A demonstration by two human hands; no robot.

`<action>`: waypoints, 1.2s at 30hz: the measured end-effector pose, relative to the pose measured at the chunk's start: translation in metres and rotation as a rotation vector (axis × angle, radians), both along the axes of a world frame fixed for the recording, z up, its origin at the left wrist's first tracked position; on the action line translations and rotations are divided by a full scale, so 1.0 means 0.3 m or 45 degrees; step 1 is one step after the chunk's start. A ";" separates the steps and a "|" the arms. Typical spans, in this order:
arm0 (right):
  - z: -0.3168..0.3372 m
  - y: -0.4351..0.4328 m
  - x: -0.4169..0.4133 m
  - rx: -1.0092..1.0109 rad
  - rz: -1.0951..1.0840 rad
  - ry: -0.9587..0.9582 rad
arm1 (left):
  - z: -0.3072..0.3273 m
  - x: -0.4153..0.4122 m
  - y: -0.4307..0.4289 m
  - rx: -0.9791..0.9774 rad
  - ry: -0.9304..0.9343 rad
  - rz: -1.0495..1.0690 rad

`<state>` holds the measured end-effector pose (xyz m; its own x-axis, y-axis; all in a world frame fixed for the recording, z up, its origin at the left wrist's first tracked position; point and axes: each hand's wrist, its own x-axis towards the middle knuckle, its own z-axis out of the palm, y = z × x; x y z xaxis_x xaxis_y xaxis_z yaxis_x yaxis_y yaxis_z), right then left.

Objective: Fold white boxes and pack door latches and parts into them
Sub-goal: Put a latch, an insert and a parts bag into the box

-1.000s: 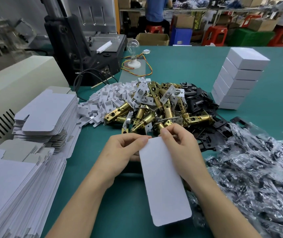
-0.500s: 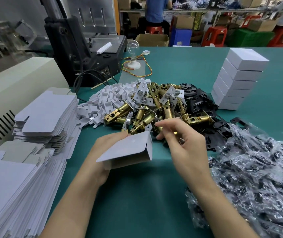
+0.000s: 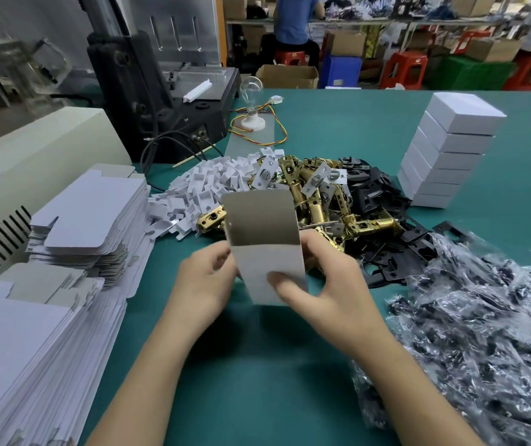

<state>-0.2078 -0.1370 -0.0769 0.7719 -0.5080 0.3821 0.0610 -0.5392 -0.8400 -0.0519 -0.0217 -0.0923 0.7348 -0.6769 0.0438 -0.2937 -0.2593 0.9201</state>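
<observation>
I hold a partly folded white box (image 3: 262,239) upright above the green table, its grey inner side and raised flap facing me. My left hand (image 3: 208,280) grips its left edge. My right hand (image 3: 325,281) grips the right side, thumb pressed on the front panel. Behind the box lies a pile of brass door latches (image 3: 319,201), with white card inserts (image 3: 206,185) to its left and black plates (image 3: 373,201) to its right. Clear bags of small parts (image 3: 483,320) are heaped at the right.
Two stacks of flat white box blanks (image 3: 93,214) sit at the left, beside a beige machine (image 3: 29,169). A tower of closed white boxes (image 3: 447,149) stands at the back right. A black machine (image 3: 164,101) and a bulb on wires (image 3: 251,104) are behind.
The box was a flat blank a second ago, then tilted open in my left hand. Now both hands hold it upright with its flap raised; my right hand came back from the latch pile.
</observation>
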 end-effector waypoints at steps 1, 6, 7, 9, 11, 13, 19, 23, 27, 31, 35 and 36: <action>0.001 -0.004 0.000 0.033 -0.040 0.049 | -0.002 0.002 0.000 -0.081 -0.104 0.032; -0.003 -0.012 0.003 0.144 -0.066 0.181 | 0.003 -0.011 0.015 -0.331 0.057 -0.211; -0.001 -0.011 0.001 0.168 -0.026 0.174 | 0.006 -0.011 0.012 -0.290 -0.020 -0.222; 0.009 -0.015 -0.003 0.251 0.105 0.091 | 0.014 -0.014 0.010 -0.186 -0.130 -0.212; 0.018 -0.025 -0.011 0.287 0.101 -0.075 | 0.009 -0.012 0.015 -0.174 -0.152 -0.241; 0.016 -0.048 -0.018 0.215 -0.136 -0.219 | 0.012 -0.017 0.021 -0.192 -0.190 -0.290; -0.029 -0.117 -0.011 -0.209 -0.699 0.240 | 0.000 -0.020 0.023 -0.233 -0.200 -0.373; -0.029 -0.103 -0.003 -0.370 -0.696 0.550 | -0.005 -0.017 0.024 -0.264 -0.216 -0.385; -0.020 -0.099 0.000 -0.361 -0.702 0.597 | -0.013 -0.017 0.021 -0.273 -0.218 -0.389; -0.020 -0.103 0.008 -0.304 -0.705 0.549 | -0.011 -0.019 0.021 -0.281 -0.232 -0.391; -0.024 -0.106 0.012 -0.272 -0.695 0.450 | -0.009 -0.021 0.022 -0.280 -0.222 -0.369; -0.025 -0.106 0.012 -0.271 -0.698 0.410 | -0.009 -0.020 0.022 -0.280 -0.221 -0.363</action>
<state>-0.2042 -0.1688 -0.0845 0.5159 -0.7982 0.3110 -0.5047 -0.5765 -0.6426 -0.0579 -0.0151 -0.0948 0.4877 -0.8135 0.3170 -0.4812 0.0525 0.8751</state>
